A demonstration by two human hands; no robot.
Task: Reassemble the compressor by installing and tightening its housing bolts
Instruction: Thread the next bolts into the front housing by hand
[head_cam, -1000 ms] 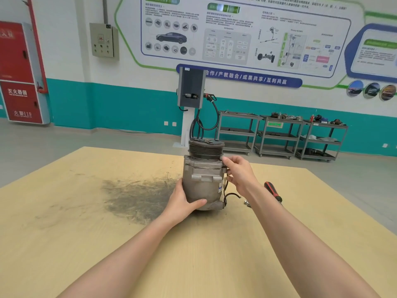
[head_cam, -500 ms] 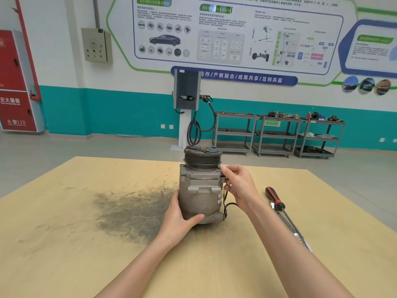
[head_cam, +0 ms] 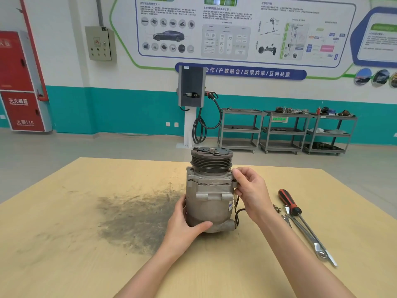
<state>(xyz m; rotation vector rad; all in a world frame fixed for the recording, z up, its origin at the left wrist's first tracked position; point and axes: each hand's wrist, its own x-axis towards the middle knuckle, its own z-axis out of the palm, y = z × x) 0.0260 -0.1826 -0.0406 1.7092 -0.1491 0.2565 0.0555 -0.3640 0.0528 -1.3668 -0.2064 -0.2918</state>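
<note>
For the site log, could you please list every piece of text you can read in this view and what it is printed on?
"合作/产教融合/成果共享/互利共赢": blue banner on the wall.
"灭火器箱": red cabinet, upper line.
"火警119": same cabinet, lower line.
Wall poster small print: too small to read.
Green label on a trolley: blurred.
Sticker on the compressor: unreadable.

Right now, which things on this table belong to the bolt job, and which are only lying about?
Job:
compressor, upright, left hand gripping its lower body
right hand at the upper right housing flange, fingertips pinching there; a bolt cannot be seen
wrenches
loose bolts

Lying about:
red-handled screwdriver
dark smudge on the table
</note>
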